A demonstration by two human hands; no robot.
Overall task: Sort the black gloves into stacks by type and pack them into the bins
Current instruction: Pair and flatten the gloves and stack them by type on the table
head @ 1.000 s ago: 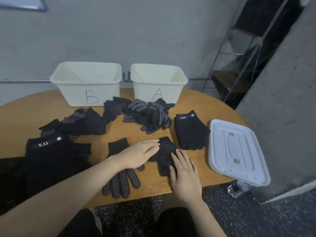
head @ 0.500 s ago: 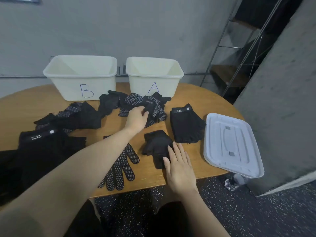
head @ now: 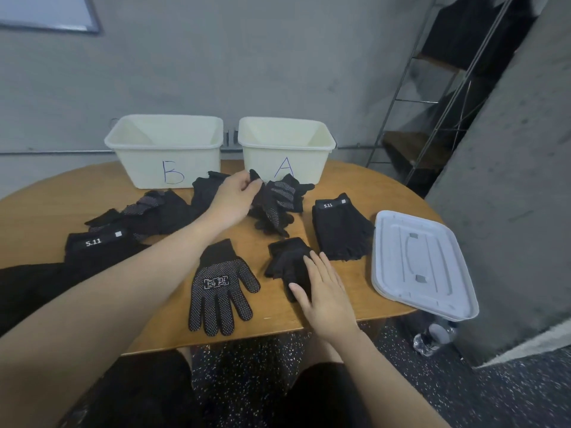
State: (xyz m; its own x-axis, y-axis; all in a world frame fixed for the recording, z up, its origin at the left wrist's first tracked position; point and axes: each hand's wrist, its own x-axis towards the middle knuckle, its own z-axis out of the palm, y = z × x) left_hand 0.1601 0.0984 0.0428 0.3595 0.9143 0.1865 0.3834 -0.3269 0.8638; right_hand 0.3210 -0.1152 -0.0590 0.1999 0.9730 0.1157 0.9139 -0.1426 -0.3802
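Note:
Two white bins stand at the table's back: bin B [head: 145, 168] on the left and bin A [head: 315, 166] on the right. My left hand [head: 233, 200] reaches to a heap of dotted black gloves [head: 279, 200] in front of bin A and pinches a glove from it. My right hand [head: 327, 293] lies flat, fingers straight, on a small dark fingerless glove [head: 285, 257] near the front edge. A dotted glove [head: 219, 288] lies spread out between my arms. A stack of 5.11 fingerless gloves [head: 340, 227] sits to the right.
More black gloves lie at the left: a dotted pile [head: 148, 211] and a 5.11 stack [head: 95, 251]. A white bin lid [head: 423, 267] overhangs the round wooden table [head: 40, 208] at the right. A metal shelf [head: 448, 103] and a concrete pillar [head: 509, 180] stand beyond.
My left hand left the small dark glove, reached to the heap in front of bin A and took hold of a glove there. My right hand stayed on the small glove.

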